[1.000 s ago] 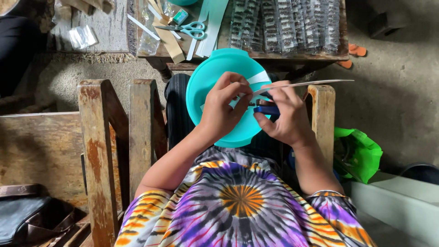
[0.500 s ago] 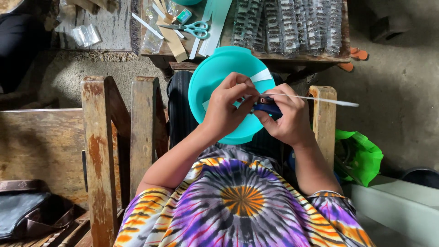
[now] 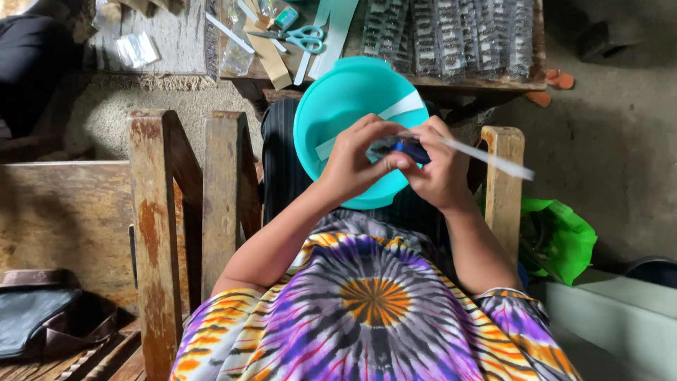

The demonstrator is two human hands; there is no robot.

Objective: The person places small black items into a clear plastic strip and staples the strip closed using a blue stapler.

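Your left hand (image 3: 356,164) and right hand (image 3: 438,169) meet over the teal bowl (image 3: 345,99), both pinched shut on a small blue tool (image 3: 407,147) and a white strip (image 3: 486,158) whose long axis runs out to your right.

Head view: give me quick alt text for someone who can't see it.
Both hands, left hand and right hand, pinch a small blue tool and a white strip over a teal bowl on the lap. Scissors and packet rows lie on the table beyond.
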